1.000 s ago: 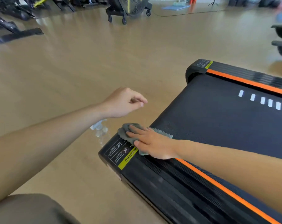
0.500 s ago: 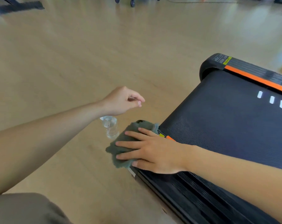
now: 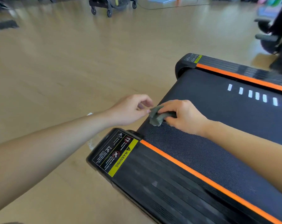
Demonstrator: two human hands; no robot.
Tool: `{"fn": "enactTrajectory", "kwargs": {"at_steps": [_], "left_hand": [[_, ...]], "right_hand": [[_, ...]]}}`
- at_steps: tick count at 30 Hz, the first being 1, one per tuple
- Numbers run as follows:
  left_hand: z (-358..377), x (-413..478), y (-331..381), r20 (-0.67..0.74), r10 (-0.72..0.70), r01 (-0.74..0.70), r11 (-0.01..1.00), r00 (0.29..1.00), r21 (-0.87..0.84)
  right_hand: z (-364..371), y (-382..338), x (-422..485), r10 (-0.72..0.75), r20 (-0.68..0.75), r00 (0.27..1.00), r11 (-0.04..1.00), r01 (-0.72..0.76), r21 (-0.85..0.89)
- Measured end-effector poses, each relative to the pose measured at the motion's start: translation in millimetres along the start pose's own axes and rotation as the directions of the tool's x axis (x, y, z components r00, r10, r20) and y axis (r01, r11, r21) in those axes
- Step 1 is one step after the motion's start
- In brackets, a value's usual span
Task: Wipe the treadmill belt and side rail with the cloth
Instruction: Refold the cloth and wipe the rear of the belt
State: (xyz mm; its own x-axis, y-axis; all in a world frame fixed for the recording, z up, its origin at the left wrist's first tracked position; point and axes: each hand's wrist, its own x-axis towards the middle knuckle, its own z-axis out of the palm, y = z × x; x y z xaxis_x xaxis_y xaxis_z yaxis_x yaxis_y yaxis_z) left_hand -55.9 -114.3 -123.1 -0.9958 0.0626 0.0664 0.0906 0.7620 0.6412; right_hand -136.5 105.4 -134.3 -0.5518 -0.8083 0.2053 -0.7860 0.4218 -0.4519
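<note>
Gripping crumpled grey cloth [image 3: 156,118], right hand [image 3: 184,118] on woven black belt [image 3: 218,120]

Two bare forearms in frame, no sleeves, no gloves. Left hand [image 3: 129,110] comes in from the lower left of the frame, right hand [image 3: 184,117] from the right edge — both bare, no rings showing, nails short and unpainted where visible. Wrists look bare, no watch or band seen. Sliver of grey-brown fabric at the bottom left edge — too little to identify.
</note>
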Motion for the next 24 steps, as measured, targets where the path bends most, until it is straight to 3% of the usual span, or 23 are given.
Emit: {"fn": "enactTrajectory", "kwargs": {"at_steps": [2, 4, 6, 11, 14, 17, 24], "left_hand": [[8, 14, 6, 0.000, 0.025, -0.025, 0.998, 1.000, 0.050], [20, 23, 7, 0.103, 0.018, -0.031, 0.992, 0.995, 0.125], [35, 22, 1, 0.218, 0.029, -0.069, 0.981, 0.976, 0.179], [41, -5, -5, 0.265, 0.139, -0.198, 0.957, 0.954, 0.213], [41, -9, -8, 0.291, 0.132, -0.207, 0.948, 0.947, 0.242], [47, 8, -8, 0.207, 0.175, -0.237, 0.915, 0.963, 0.327], [62, 67, -11, 0.045, 0.125, -0.131, 0.880, 0.991, 0.456]], "right_hand": [[0, 12, -4, 0.042, 0.090, 0.995, 0.998, -0.038, -0.043], [11, 19, -16, 0.104, 0.309, 0.945, 0.994, -0.091, -0.058], [24, 21, -32, 0.061, 0.375, 0.925, 0.997, -0.041, -0.061], [26, 3, -53, -0.012, 0.199, 0.980, 0.991, -0.014, 0.129], [35, 4, -56, -0.176, 0.170, 0.970, 0.984, 0.177, 0.012], [37, 30, -37, -0.211, 0.090, 0.973, 0.967, 0.221, -0.129], [25, 63, 24, 0.015, 0.000, 1.000, 0.935, -0.014, -0.355]]}}
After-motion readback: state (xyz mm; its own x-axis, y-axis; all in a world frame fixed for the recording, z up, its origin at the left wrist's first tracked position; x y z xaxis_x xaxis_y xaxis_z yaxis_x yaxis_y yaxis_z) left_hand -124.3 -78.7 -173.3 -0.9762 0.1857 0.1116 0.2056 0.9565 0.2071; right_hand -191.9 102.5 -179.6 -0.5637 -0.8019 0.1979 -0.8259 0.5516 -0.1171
